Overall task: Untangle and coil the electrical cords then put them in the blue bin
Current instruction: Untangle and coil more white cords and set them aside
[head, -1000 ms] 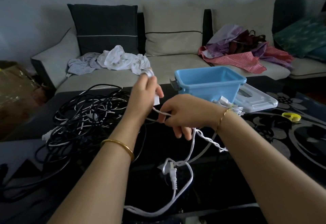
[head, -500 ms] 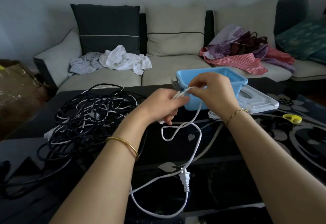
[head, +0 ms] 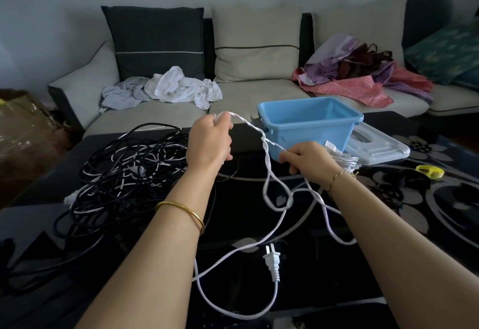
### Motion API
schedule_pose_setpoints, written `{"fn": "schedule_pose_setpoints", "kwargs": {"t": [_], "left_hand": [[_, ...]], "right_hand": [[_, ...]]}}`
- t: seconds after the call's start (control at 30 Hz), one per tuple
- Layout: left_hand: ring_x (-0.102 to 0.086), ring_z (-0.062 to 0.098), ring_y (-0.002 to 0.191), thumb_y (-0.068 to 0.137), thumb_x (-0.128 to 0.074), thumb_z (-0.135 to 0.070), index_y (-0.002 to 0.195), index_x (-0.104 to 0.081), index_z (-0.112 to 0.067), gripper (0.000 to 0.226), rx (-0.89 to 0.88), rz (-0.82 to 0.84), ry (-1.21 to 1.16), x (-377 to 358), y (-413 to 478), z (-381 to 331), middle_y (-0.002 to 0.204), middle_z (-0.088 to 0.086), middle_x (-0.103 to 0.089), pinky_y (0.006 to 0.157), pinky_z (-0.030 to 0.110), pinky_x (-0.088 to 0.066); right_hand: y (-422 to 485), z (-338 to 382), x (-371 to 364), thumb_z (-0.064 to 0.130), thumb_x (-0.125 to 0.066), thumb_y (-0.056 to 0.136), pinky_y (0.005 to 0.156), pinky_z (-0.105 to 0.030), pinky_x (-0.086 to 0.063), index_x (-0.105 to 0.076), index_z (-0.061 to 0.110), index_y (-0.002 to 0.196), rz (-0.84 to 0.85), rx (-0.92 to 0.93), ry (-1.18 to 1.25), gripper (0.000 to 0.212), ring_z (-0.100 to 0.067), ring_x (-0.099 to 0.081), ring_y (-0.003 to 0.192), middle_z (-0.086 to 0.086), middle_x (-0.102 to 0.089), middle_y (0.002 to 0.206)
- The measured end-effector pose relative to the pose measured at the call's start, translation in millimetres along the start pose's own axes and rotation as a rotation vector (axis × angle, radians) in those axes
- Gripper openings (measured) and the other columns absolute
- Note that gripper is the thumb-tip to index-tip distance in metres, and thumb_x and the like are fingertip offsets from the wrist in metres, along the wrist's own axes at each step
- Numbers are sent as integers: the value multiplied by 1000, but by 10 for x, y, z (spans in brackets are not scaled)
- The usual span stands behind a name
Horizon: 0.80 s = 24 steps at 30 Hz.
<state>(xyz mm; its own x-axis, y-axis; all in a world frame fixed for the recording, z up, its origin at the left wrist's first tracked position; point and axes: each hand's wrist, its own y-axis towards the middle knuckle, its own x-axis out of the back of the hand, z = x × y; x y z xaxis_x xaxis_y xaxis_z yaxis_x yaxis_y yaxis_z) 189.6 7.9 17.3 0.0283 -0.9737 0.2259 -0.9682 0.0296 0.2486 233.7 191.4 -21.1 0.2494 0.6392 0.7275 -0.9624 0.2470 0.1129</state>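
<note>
Holds a white cord (head: 249, 123) above the counter (head: 241, 207) in both hands. Grips its upper end in the left hand (head: 210, 139), fingers curled round it. Pinches its lower part in the right hand (head: 308, 157), with a bundle of white loops (head: 346, 160) bunched just behind that hand.

Between the hands: a twisted stretch, long axis slanting from upper left down to lower right, knotted near the middle. Below: slack loops down to the counter, ending nearest the person in a plug (head: 272, 264), prongs pointing away from the person.

Just beyond the right hand: blue bin (head: 305, 134), upright, with a pale lid (head: 375, 147) beside it on the right. Left of the left arm: tangle of black cords (head: 129, 173) on the counter, apart from the white cord. Behind: sofa (head: 259, 95) with heaps of cloth.
</note>
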Motion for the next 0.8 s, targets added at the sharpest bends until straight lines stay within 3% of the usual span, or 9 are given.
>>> {"fn": "schedule_pose_setpoints", "kwargs": {"t": [0.07, 0.17, 0.33, 0.43, 0.5, 0.57, 0.67, 0.7, 0.8], "left_hand": [[-43, 9, 29, 93, -44, -30, 78, -58, -14, 26, -8, -56, -16, 14, 10, 0, 34, -9, -43, 70, 49, -55], [-44, 8, 30, 94, -44, -29, 77, -57, -16, 25, -28, -173, -76, 64, 19, -59, 44, -7, -46, 65, 45, -56], [-45, 12, 37, 96, -43, -28, 76, -57, -15, 28, -85, -291, -127, 173, 42, -152, 51, -1, -45, 47, 29, -47], [-40, 6, 31, 98, -44, -28, 83, -59, -9, 29, -52, -158, -107, 131, 26, -147, 44, -4, -42, 46, 27, -45], [-39, 6, 31, 97, -44, -28, 88, -61, -5, 30, -21, -87, -86, 85, 9, -146, 37, -9, -40, 48, 28, -47], [-38, 6, 30, 97, -44, -26, 92, -62, -2, 31, -8, -33, -65, 43, -16, -154, 33, -10, -38, 49, 28, -48], [-37, 6, 31, 96, -43, -25, 94, -62, -1, 31, -9, 7, -46, 0, -42, -164, 34, -10, -38, 48, 27, -46], [-37, 7, 31, 96, -43, -26, 93, -62, -1, 32, -6, 3, -43, -6, -44, -160, 34, -10, -38, 49, 28, -46], [-38, 9, 30, 95, -44, -28, 90, -62, -2, 32, 30, -51, -49, 4, -20, -133, 34, -10, -39, 53, 31, -47]], "right_hand": [[21, -90, -16, 29, -55, 91, 62, -25, -40, -63, 21, 66, 41, -41, -136, 28, -19, -54, 68, -5, -60, 68], [1, -201, -63, 29, -55, 92, 70, -27, -37, -49, 19, 58, 135, -123, -349, 35, -23, -51, 78, -4, -52, 71], [-3, -267, -119, 26, -57, 90, 77, -27, -41, -67, 2, 101, 319, -166, -533, 28, -22, -55, 89, -16, -61, 94], [-20, -131, -89, 12, -57, 87, 65, -23, -36, -69, 1, 93, 346, -44, -547, 17, -20, -51, 82, -18, -58, 87], [-16, -30, -35, 1, -53, 84, 56, -18, -34, -65, 8, 75, 267, 25, -427, 17, -20, -48, 80, -13, -57, 83], [-19, 111, 2, -3, -46, 87, 58, -10, -37, -70, 10, 89, 138, 46, -226, 27, -20, -53, 84, -11, -63, 93], [-32, 330, 2, -8, -36, 86, 81, -28, -48, -66, 0, 104, 49, -67, 415, 36, -25, -59, 84, -14, -66, 90], [-45, 375, 2, -4, -36, 88, 82, -35, -49, -65, 2, 104, 92, -101, 589, 34, -24, -61, 81, -13, -66, 87], [-72, 394, 18, 24, -35, 101, 75, -35, -52, -60, 8, 102, 215, -182, 809, 30, -23, -67, 76, -12, -70, 85]]}}
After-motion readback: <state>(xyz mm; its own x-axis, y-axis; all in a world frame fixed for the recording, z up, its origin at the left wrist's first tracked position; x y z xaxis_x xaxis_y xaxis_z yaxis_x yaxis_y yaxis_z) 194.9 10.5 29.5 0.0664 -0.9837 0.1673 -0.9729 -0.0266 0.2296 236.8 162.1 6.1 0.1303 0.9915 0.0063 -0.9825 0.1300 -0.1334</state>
